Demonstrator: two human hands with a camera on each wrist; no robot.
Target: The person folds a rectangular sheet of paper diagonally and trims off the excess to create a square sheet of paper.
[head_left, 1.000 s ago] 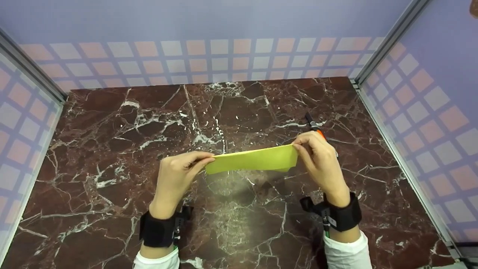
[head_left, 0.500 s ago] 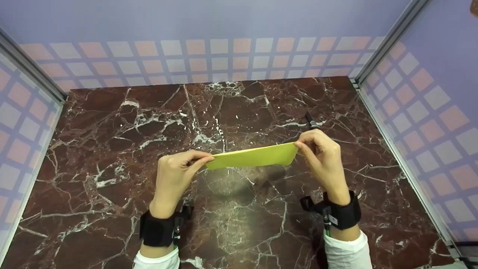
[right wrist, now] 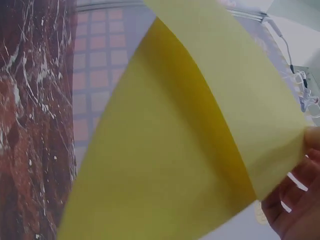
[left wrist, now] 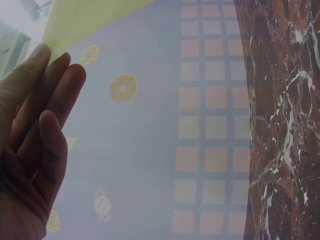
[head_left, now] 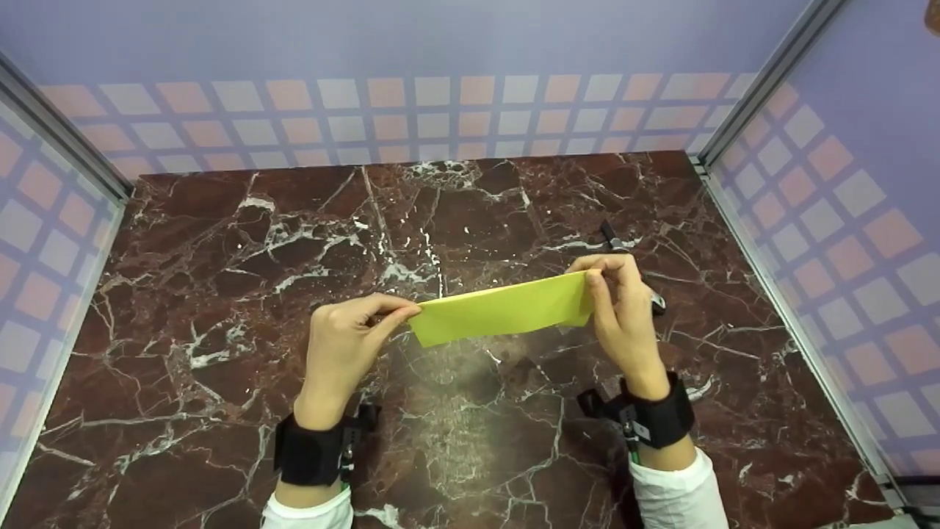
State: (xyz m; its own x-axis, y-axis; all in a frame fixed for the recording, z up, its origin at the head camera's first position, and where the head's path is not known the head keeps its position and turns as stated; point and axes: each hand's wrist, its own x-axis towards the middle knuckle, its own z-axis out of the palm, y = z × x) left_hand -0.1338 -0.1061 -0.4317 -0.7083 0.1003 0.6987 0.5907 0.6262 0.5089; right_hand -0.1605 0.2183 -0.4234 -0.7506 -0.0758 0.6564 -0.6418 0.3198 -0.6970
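Observation:
A folded sheet of yellow paper [head_left: 499, 310] is held up above the table between both hands. At its left upper corner, my left hand [head_left: 351, 342] pinches the fold between thumb and fingertips. My right hand [head_left: 623, 308] pinches the right upper end, with the thumb on the near side and fingers behind. In the right wrist view the paper [right wrist: 165, 145] shows two layers, the nearer flap shorter and the other hanging wide below it. The left wrist view shows one paper corner [left wrist: 90, 25] at the left fingertips.
Behind the right hand a dark-handled tool [head_left: 609, 234] lies on the marbled table [head_left: 220, 397], mostly hidden by the hand; a metal end shows to the hand's right. Panels with pink and white squares [head_left: 433, 92] enclose the back and sides.
My right hand has turned and shifted its grip at the paper's right end, lifting that end slightly. The left hand stays in place while the paper's lower edge swings.

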